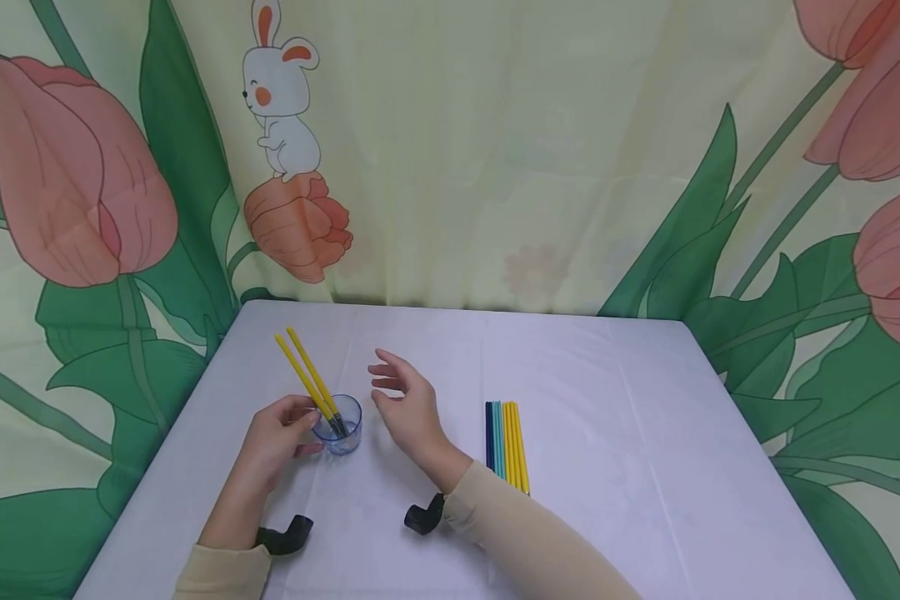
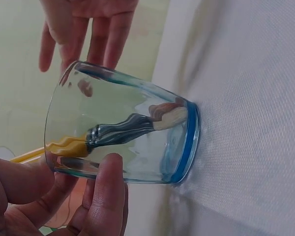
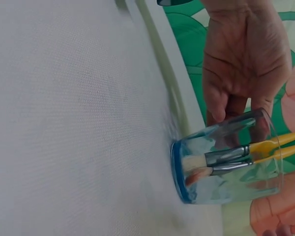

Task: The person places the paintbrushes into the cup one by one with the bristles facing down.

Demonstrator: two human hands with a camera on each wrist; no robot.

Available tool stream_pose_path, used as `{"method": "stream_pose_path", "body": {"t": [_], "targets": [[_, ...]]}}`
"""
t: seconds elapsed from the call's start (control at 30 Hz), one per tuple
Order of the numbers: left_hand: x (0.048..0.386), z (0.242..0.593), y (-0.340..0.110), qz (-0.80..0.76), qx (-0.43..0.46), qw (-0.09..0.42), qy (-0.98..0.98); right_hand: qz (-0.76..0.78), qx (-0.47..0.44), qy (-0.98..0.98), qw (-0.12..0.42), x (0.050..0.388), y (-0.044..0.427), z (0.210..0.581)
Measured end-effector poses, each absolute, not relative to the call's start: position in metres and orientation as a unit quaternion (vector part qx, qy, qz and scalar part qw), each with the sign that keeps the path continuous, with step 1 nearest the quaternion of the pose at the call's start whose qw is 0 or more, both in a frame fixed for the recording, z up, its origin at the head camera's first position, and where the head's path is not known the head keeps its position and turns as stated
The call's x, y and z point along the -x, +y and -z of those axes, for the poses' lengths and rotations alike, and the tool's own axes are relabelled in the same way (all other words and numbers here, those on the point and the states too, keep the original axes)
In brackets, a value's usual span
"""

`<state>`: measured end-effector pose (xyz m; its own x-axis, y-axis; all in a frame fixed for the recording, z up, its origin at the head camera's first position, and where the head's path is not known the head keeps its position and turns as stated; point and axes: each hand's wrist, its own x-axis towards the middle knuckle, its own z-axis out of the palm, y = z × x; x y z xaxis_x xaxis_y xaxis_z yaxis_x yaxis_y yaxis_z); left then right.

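A clear glass cup with a blue base point(image 1: 342, 440) stands upright on the white table. Two yellow-handled brushes point(image 1: 309, 377) lean in it, bristles down at the bottom, as the left wrist view shows through the glass point(image 2: 137, 132). My left hand point(image 1: 273, 433) grips the cup's left side, its thumb near the rim and fingers against the wall point(image 2: 108, 196). To the right of the cup, not touching it in the head view, my right hand point(image 1: 412, 412) is raised with relaxed fingers and holds nothing.
Dark blue, light blue and yellow sticks point(image 1: 506, 442) lie side by side right of my right forearm, which covers their near end. A black device is at each wrist point(image 1: 288, 535). Behind the table's point(image 1: 607, 392) far edge hangs a curtain with tulips and a rabbit.
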<state>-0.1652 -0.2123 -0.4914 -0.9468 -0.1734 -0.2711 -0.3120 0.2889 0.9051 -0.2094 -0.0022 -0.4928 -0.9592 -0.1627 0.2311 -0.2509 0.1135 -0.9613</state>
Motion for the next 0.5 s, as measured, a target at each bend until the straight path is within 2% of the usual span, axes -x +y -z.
{"method": "stream_pose_path", "body": {"t": [0.5], "targets": [[0.165,0.493,-0.211,-0.581,0.154,0.055,0.797,-0.669,-0.114,-0.734,0.021,0.202,0.03,0.497]]}}
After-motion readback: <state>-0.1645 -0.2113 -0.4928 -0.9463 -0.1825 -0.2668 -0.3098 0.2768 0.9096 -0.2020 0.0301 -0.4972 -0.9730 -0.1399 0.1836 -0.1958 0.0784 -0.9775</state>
